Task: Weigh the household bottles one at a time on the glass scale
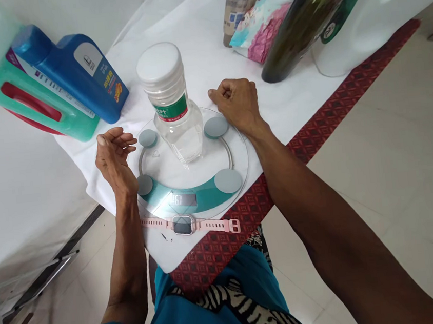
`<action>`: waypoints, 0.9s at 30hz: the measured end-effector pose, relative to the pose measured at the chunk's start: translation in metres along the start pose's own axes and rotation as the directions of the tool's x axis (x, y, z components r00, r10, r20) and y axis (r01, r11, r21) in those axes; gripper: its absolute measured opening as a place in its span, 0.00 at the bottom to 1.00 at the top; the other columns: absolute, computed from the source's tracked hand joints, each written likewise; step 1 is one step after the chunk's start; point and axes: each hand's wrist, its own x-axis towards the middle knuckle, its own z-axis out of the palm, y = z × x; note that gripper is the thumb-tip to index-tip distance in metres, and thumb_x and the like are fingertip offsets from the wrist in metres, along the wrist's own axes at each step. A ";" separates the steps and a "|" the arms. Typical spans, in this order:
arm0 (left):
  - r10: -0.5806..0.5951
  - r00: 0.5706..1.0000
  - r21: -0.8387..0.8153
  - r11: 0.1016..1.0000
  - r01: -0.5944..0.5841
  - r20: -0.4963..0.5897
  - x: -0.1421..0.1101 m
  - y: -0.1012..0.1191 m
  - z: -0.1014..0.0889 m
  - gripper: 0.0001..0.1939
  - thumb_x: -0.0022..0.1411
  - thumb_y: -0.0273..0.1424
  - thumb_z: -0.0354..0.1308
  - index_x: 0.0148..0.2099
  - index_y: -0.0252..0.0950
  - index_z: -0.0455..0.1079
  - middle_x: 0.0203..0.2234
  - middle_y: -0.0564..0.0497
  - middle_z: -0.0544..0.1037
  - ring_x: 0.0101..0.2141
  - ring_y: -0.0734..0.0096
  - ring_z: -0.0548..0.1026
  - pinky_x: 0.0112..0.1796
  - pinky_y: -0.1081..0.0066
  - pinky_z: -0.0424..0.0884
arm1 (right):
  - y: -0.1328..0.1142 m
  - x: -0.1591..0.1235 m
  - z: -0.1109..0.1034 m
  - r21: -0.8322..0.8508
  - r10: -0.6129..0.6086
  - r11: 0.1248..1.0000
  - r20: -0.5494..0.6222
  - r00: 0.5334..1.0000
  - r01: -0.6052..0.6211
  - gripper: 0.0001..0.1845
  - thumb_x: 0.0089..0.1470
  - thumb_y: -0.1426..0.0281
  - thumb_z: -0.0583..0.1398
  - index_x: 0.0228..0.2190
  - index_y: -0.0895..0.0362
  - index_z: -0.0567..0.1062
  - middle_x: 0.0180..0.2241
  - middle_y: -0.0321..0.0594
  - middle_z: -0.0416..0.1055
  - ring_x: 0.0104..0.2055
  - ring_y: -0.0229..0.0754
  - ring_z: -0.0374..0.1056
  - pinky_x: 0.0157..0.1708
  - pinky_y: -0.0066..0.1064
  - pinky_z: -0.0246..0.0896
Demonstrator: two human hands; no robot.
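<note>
A clear plastic bottle [186,137] with a wide white cap and a green-and-red label stands upright on a round glass weighing scale [204,193]. The scale has grey pads, a teal band and a small display with digits that look like 61. My left hand [116,159] is at the scale's left side, fingers loosely bent and apart, holding nothing. Beyond the scale's right edge, my right hand [238,103] rests on the white cloth with its fingers curled in and nothing seen in them. A pink-strapped smartwatch [183,225] lies along the scale's near edge.
At the left stand a blue bottle [86,67] and a large green jug [36,106]. On the far right are a dark green bottle [292,35], a colourful packet [264,28], a greyish tube [235,13] and a white jug [375,16]. Red patterned trim [321,130] borders the cloth.
</note>
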 end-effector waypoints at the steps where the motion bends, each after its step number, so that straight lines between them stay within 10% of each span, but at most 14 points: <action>1: 0.041 0.998 0.037 0.998 -0.042 0.038 -0.003 0.009 0.001 0.41 0.71 0.75 0.50 0.54 0.44 0.77 0.45 0.43 0.85 0.50 0.50 0.87 0.51 0.49 0.85 | 0.000 0.000 0.000 0.004 0.005 1.000 0.000 1.000 -0.005 0.23 0.77 0.50 0.58 0.34 0.50 0.77 0.32 0.42 0.76 0.41 0.51 0.74 0.52 0.48 0.71; 8: 0.199 0.881 0.193 0.933 -0.304 0.430 -0.034 0.044 0.035 0.50 0.58 0.64 0.80 0.71 0.48 0.67 0.68 0.40 0.76 0.69 0.36 0.77 0.63 0.39 0.81 | -0.008 0.001 -0.002 0.038 0.059 0.998 -0.009 0.998 -0.058 0.18 0.71 0.58 0.62 0.28 0.50 0.71 0.28 0.39 0.72 0.37 0.49 0.69 0.48 0.46 0.66; 15: 0.212 0.933 0.197 0.941 -0.274 0.290 -0.034 0.026 0.053 0.40 0.61 0.53 0.82 0.64 0.43 0.68 0.55 0.42 0.82 0.53 0.47 0.86 0.55 0.46 0.86 | -0.021 -0.002 -0.010 0.041 0.088 0.995 0.005 0.996 -0.088 0.18 0.68 0.61 0.63 0.25 0.49 0.69 0.24 0.37 0.69 0.33 0.48 0.65 0.43 0.43 0.60; 21: 0.281 0.959 0.231 0.935 -0.268 -0.024 0.013 0.027 0.000 0.42 0.59 0.57 0.80 0.62 0.44 0.65 0.57 0.41 0.81 0.55 0.49 0.86 0.56 0.46 0.85 | -0.035 -0.004 -0.018 0.038 0.125 0.991 0.031 0.992 -0.126 0.19 0.66 0.62 0.63 0.23 0.49 0.67 0.25 0.36 0.70 0.32 0.46 0.65 0.41 0.40 0.55; 27: 0.245 0.941 0.370 0.917 -0.148 -0.233 0.093 -0.018 -0.049 0.46 0.51 0.55 0.82 0.59 0.41 0.62 0.56 0.39 0.81 0.55 0.48 0.85 0.59 0.47 0.83 | -0.035 -0.003 -0.018 0.050 0.126 0.991 0.024 0.992 -0.128 0.19 0.64 0.62 0.64 0.22 0.49 0.68 0.23 0.36 0.69 0.31 0.47 0.64 0.40 0.40 0.54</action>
